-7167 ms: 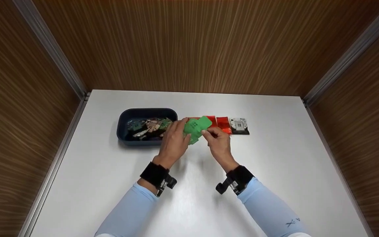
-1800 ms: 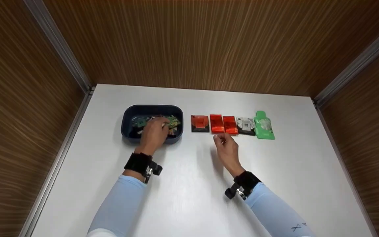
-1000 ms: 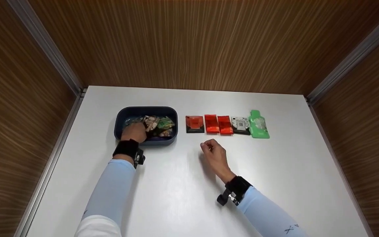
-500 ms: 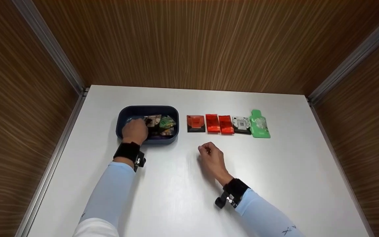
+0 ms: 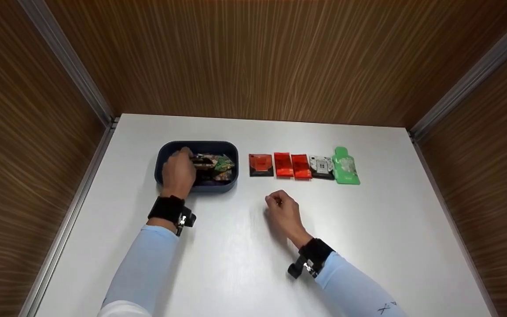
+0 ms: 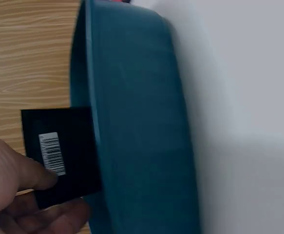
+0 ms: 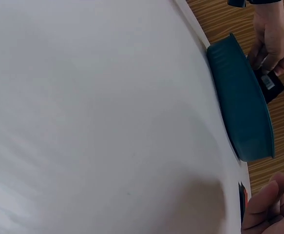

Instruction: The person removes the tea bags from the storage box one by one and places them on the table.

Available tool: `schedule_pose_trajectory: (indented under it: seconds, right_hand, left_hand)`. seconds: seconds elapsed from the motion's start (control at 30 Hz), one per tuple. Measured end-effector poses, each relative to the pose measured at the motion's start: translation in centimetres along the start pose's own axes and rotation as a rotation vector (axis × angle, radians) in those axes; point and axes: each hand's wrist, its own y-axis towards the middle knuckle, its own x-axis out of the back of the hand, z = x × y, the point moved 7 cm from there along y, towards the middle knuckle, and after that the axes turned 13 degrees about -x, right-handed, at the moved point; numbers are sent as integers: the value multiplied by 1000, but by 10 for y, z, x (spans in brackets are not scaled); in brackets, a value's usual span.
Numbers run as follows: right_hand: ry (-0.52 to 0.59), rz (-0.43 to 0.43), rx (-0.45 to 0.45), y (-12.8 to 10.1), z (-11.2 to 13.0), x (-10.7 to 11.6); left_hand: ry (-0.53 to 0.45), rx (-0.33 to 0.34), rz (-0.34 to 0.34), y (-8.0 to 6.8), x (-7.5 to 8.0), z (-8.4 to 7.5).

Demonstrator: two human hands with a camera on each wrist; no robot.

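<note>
My left hand (image 5: 178,172) is over the left part of a dark blue box (image 5: 216,189). In the left wrist view, its thumb and fingers pinch a flat black square packet (image 6: 76,134) with a white barcode label, close to the box rim. Several patterned packets (image 5: 223,164) lie inside the box, partly behind the hand. My right hand (image 5: 285,215) is above the table in front of the row of packets, with fingers loosely curled and nothing visible in them.
Right of the box runs a row on the white table (image 5: 236,264): a red-and-black packet (image 5: 261,165), two red packets (image 5: 284,165), a white-and-black packet (image 5: 322,167) and a green bottle-shaped packet (image 5: 346,166). Wood-grain panels (image 5: 253,61) enclose the back and sides.
The green packet, earlier held in both hands, now lies at the row's right end. My left hand reached down into the box and has risen, pinching the black packet. My right hand drew back.
</note>
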Motion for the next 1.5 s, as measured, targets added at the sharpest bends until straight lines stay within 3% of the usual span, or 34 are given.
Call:
schedule_pose_trajectory:
  seconds: [0.13, 0.3, 0.53, 0.73, 0.87, 0.97, 1.07, 1.17, 1.27, 1.37, 1.5]
  right_hand:
    - [2, -3, -7, 1, 5, 3]
    - [44, 20, -4, 1, 18, 6]
    - [64, 56, 73, 1, 42, 9]
    - [22, 131, 182, 4, 62, 11]
    - [62, 215, 125, 4, 60, 7]
    - [157, 302, 34, 3, 50, 1]
    - [257, 351, -36, 3, 43, -1]
    - [297, 346, -48, 4, 40, 4]
    - [243, 351, -17, 7, 39, 12]
    - [122, 383, 37, 7, 41, 19]
    - [-46, 394, 146, 6, 48, 29]
  left_hand:
    - [-138, -72, -97, -5, 8, -19]
    - [-260, -97, -116, -13, 6, -41]
    - [-363, -138, -57, -24, -6, -69]
    - [-412, -234, 34, -32, -18, -95]
    - [-457, -303, 38, -38, -23, -108]
    - [-486, -330, 59, -41, -28, -114]
    - [-505, -328, 103, -45, -33, -116]
    - [-514, -286, 156, -49, -40, -116]
    - [-531, -212, 210, -52, -46, -114]
    - [-541, -164, 266, -54, -53, -116]
    - [-503, -209, 307, -55, -59, -123]
